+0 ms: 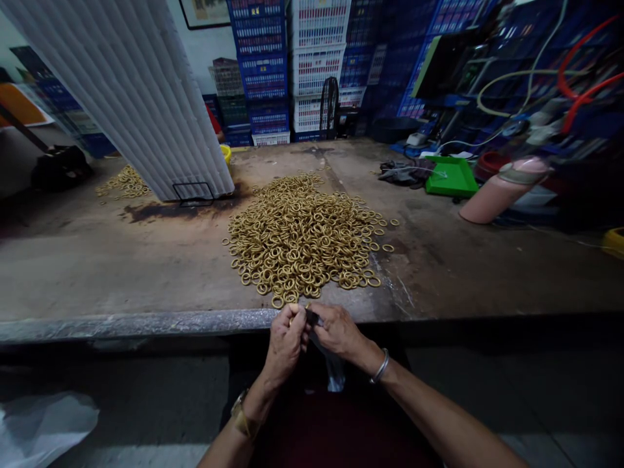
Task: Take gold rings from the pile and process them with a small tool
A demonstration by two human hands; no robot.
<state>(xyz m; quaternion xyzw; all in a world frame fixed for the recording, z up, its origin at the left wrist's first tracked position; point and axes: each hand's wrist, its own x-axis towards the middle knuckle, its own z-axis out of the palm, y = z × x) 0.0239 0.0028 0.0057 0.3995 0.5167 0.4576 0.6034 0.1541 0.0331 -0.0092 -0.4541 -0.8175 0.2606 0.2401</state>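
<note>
A large heap of brass-coloured rings [302, 240] lies on the worktable [121, 273], its near end just beyond my hands. At the table's front edge my left hand [285, 341] is closed, thumb pressed against the fingers. My right hand [341, 331] is closed beside it, the fingertips of both nearly meeting. A small dark piece [313, 317] shows between them; its kind is unclear. Below my right hand hangs a pale, translucent plastic-like strip [335, 372]. What each hand grips is mostly hidden by the fingers.
A ribbed white panel [146, 84] stands in a black wire stand [195, 194], with more rings [124, 183] left of it. To the right are a green tray [451, 177], a dark cloth [404, 172] and a pink cylinder [502, 195]. Stacked crates [319, 58] rise behind.
</note>
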